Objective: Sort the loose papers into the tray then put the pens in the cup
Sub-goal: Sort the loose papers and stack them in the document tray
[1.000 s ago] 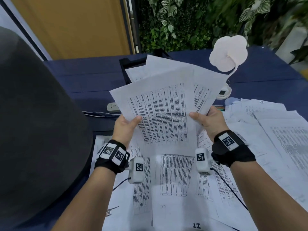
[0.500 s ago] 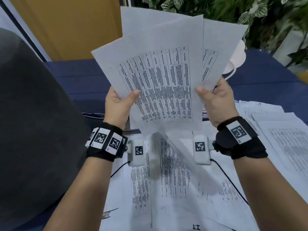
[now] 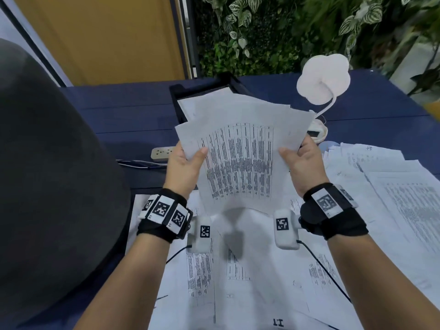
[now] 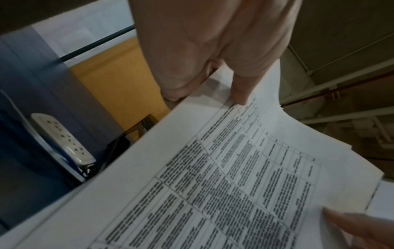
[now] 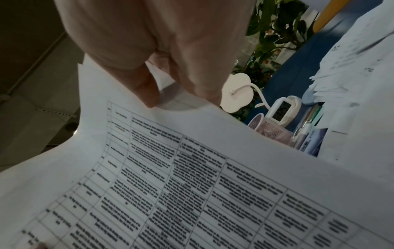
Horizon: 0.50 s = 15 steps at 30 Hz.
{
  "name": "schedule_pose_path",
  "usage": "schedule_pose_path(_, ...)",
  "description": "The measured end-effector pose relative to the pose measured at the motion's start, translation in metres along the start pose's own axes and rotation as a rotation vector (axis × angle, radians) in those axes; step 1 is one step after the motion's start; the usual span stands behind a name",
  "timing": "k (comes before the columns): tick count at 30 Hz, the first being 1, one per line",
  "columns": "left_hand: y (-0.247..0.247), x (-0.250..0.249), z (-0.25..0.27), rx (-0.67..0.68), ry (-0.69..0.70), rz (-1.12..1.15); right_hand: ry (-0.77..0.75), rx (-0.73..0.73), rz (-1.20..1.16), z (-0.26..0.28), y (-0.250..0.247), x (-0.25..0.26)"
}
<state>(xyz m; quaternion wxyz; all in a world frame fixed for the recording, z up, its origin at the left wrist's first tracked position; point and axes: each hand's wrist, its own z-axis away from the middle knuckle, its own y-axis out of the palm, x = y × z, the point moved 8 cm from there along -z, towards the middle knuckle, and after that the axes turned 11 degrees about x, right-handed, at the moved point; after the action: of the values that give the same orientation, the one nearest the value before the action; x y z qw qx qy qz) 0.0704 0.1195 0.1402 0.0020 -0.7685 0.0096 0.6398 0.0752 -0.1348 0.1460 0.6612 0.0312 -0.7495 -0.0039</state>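
I hold a fanned bunch of printed sheets (image 3: pixel 240 153) upright above the desk. My left hand (image 3: pixel 184 163) pinches its left edge, thumb on the front. My right hand (image 3: pixel 301 160) pinches the right edge the same way. In the wrist views each thumb presses the printed sheets (image 4: pixel 224 185) (image 5: pixel 192 185) from the front. Behind the bunch stands the black paper tray (image 3: pixel 177 91) with a sheet inside. A pink mesh pen cup (image 5: pixel 268 128) lies tipped beside several pens (image 5: pixel 307 128) to the right. More loose papers (image 3: pixel 238 282) cover the desk below my wrists.
A white cloud-shaped lamp (image 3: pixel 322 78) with a small clock base stands back right. A white power strip (image 3: pixel 162 153) and its cable lie left of my left hand. A second heap of papers (image 3: pixel 392 186) fills the right side. A dark chair back (image 3: pixel 47 175) looms at left.
The bunch of sheets was raised high half a second ago; now both hands have brought it back down and forward, in front of the tray.
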Motion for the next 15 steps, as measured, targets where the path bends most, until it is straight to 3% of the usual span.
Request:
schedule_pose_path(9, -0.006, 0.040, 0.004, -0.087, -0.161, 0.109, 0.124, -0.039, -0.064, -0.001, -0.013, -0.029)
schedule_pose_path(15, 0.015, 0.061, 0.004, -0.032, -0.271, 0.179, 0.206, 0.006, -0.012, -0.002, -0.006, -0.057)
